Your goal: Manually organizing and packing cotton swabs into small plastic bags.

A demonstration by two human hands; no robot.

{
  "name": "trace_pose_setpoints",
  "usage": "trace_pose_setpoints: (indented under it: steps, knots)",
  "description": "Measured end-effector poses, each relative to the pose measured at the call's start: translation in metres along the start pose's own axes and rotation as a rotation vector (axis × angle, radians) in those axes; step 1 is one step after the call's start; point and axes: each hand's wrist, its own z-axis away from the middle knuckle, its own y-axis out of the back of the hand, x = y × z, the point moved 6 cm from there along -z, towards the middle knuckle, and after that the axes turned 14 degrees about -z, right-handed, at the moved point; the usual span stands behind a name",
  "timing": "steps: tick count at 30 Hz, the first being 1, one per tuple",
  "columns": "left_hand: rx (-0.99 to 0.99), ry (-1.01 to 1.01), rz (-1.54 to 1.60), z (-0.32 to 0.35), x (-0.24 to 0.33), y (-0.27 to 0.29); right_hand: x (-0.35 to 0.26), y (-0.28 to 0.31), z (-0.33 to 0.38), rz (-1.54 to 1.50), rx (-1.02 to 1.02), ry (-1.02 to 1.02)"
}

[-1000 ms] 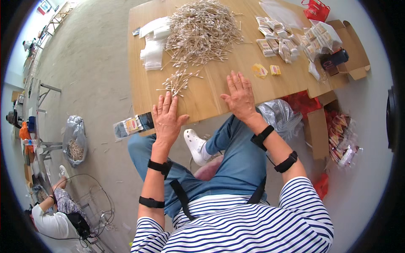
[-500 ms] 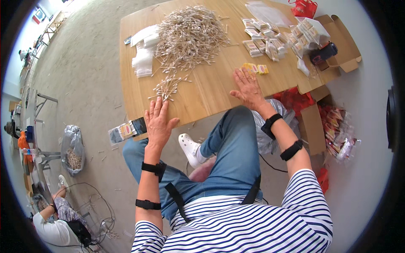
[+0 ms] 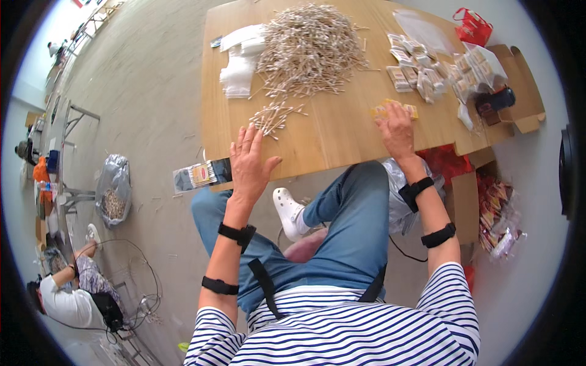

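My left hand [image 3: 249, 161] lies palm down at the table's near edge, open, with fingers stretched toward a small bunch of cotton swabs [image 3: 271, 119]. Its fingertips reach the edge of that bunch. Behind it rises a big heap of cotton swabs [image 3: 311, 52]. My right hand [image 3: 398, 135] is over the small yellow cards [image 3: 379, 112], fingers slightly bent and apart. It partly covers the cards; whether the fingertips touch them is hard to tell. Beside my left hand, a clear packet of swabs with a label [image 3: 201, 175] sticks out past the table corner.
Clear plastic bags [image 3: 239, 76] lie left of the heap. Packed swab bundles [image 3: 418, 67], a red bag [image 3: 473, 27] and an open cardboard box [image 3: 519, 91] fill the right side. A plastic sack [image 3: 113, 189] stands on the floor. Another person [image 3: 73, 299] sits at lower left.
My right hand has come over the yellow cards, its fingers more bent than before. My left hand stays flat beside the small swab bunch. The whole view has shifted slightly.
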Motion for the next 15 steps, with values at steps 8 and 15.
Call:
trace_pose_setpoints:
  steps: [8, 15]
  knots:
    - [-0.097, 0.003, -0.136, 0.004, 0.005, -0.017, -0.197, -0.068, -0.026, -0.449, -0.206, 0.342]
    - [-0.061, -0.035, -0.113, 0.023, 0.0, -0.012, -0.183, -0.107, -0.055, -0.294, -0.281, 0.355]
